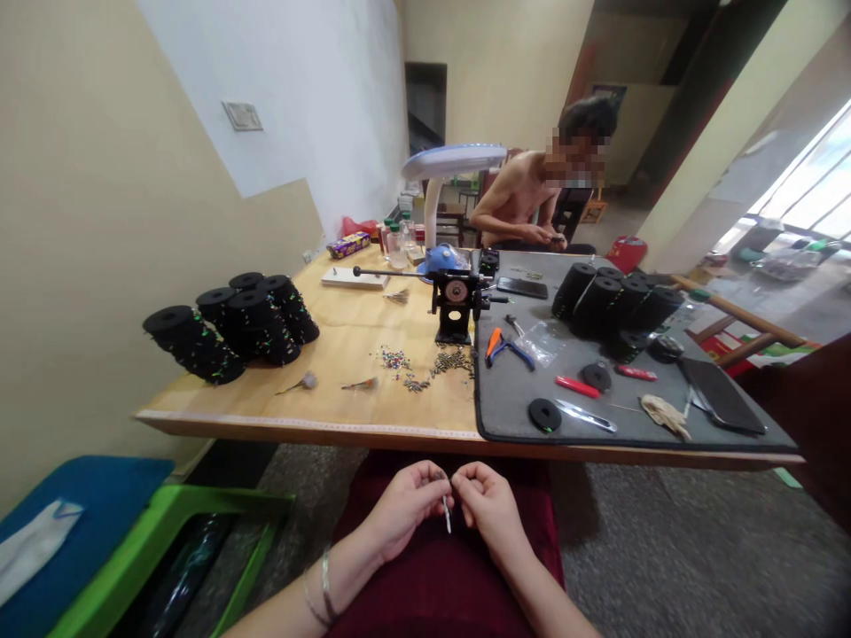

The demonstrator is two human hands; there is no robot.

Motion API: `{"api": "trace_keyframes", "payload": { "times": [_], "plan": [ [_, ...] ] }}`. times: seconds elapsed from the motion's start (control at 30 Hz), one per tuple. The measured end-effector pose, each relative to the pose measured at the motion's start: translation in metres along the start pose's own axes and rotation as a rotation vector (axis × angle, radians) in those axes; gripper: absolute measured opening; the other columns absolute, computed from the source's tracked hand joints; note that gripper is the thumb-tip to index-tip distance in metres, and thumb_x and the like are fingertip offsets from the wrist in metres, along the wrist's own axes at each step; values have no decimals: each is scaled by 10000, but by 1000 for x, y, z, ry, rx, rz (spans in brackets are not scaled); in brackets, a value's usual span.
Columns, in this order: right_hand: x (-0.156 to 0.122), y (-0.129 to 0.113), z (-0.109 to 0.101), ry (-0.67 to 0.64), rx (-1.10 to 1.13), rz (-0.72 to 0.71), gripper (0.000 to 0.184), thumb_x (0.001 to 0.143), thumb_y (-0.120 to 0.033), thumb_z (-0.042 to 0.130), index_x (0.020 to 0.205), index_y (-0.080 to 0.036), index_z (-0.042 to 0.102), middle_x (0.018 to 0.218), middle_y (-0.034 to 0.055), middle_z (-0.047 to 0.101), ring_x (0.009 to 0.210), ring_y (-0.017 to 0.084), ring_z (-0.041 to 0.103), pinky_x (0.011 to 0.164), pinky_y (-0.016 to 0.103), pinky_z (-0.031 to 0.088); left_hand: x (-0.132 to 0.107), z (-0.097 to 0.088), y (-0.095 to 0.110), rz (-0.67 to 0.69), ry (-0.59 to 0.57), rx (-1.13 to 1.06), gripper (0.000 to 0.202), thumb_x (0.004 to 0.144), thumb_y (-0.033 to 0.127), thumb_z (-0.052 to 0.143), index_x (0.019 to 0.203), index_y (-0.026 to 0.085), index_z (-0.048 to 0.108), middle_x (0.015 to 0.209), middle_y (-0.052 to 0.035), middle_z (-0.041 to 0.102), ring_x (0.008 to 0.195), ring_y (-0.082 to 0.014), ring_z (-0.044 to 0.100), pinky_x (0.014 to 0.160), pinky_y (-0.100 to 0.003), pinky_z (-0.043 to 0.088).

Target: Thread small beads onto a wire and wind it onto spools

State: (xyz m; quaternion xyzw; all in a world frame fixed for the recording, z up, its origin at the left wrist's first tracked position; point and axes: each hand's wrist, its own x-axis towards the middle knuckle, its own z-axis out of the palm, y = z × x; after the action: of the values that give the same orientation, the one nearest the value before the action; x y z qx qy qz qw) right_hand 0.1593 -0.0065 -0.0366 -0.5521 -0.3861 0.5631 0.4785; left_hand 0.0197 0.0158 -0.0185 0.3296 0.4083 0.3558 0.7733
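My left hand point(403, 507) and my right hand point(487, 501) meet over my lap, below the front edge of the wooden table point(346, 346). Both pinch with closed fingers. A small pale thin piece point(447, 512) hangs between the fingertips; I cannot make out what it is. Bracelets sit on my left wrist. On the table ahead lie scattered small beads and metal bits point(425, 363), a black hand-crank winder point(456, 306), and blue-orange pliers point(503, 346) on a grey mat point(638, 425).
Stacks of black spools stand at the table's left point(232, 328) and back right point(608, 301). A white desk lamp point(448, 173) is behind the winder. Another person point(542, 190) sits at the far end. A green and blue stool point(139, 540) is at my left.
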Motion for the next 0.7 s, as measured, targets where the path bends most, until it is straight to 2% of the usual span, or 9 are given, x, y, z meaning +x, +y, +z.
{"api": "trace_keyframes", "payload": {
  "times": [0.17,0.37,0.47,0.7],
  "plan": [
    [-1,-3,0,-22,6,-9,347,691,-488,656,710,-151,578,356,-83,454,304,51,324,355,177,211,0,1,0,-4,-2,-1,247,647,271,770,707,123,582,623,-1,602,575,-100,567,543,-201,411],
    [-3,-5,2,-26,3,-25,321,699,-472,649,678,-174,530,396,-75,487,309,48,327,346,171,214,0,2,0,-15,-34,-19,279,631,288,790,684,119,575,603,-5,596,550,-95,555,528,-198,398],
    [-3,-5,3,-37,21,-24,334,707,-491,631,680,-179,515,444,-55,538,312,47,338,345,172,228,1,0,-1,-37,-62,-52,283,652,305,782,691,123,568,614,-16,608,556,-95,560,538,-197,406],
    [-5,-7,4,-34,24,-28,303,721,-458,621,685,-180,509,454,-64,521,319,46,337,344,170,252,5,-3,-4,-96,-93,-160,274,684,272,768,707,137,531,668,-20,618,600,-96,583,590,-203,436]
  ]
}}
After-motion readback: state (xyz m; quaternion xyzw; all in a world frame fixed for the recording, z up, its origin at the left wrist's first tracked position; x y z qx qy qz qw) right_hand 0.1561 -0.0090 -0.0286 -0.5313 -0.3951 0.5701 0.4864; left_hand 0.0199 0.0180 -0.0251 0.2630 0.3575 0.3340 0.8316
